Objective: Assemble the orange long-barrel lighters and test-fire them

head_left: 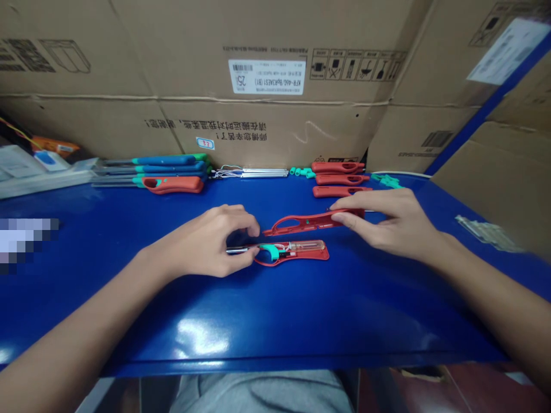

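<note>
On the blue table lies a red lighter half-shell [325,252] with its open side up. Inside it are a green trigger [270,251], a clear tube [306,245] and white wires. My left hand [215,241] pinches its left end, where a metal rod [237,250] sticks out to the left. Just above and to the right, my right hand [383,221] holds a second red half-shell [301,223] between thumb and fingers, its inner side facing me. The two shells are apart. A thin metal tip shows behind my right fingers.
Several blue lighters [172,166] and a red one [181,184] lie at the back left. Metal rods [264,172], green pieces [301,172] and red shells [338,179] line the cardboard wall [275,120]. Clear tubes [488,232] lie at the right.
</note>
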Action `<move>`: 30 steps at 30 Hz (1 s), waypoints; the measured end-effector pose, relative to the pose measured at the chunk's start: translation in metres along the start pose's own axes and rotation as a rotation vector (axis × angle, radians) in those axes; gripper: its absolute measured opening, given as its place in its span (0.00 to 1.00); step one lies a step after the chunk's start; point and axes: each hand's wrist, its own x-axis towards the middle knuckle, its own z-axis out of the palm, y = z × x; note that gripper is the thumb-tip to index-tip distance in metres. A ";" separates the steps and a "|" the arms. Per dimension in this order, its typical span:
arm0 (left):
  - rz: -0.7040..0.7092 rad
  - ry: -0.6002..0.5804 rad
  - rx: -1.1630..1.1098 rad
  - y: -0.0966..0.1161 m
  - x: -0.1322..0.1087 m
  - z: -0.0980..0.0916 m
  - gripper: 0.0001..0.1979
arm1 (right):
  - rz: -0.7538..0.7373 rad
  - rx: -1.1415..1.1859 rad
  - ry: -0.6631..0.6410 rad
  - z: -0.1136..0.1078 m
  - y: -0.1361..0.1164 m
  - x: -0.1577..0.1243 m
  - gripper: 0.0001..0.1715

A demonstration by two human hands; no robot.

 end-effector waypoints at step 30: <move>-0.055 -0.062 -0.219 0.006 0.005 0.017 0.13 | 0.133 0.030 -0.468 0.019 -0.001 -0.008 0.36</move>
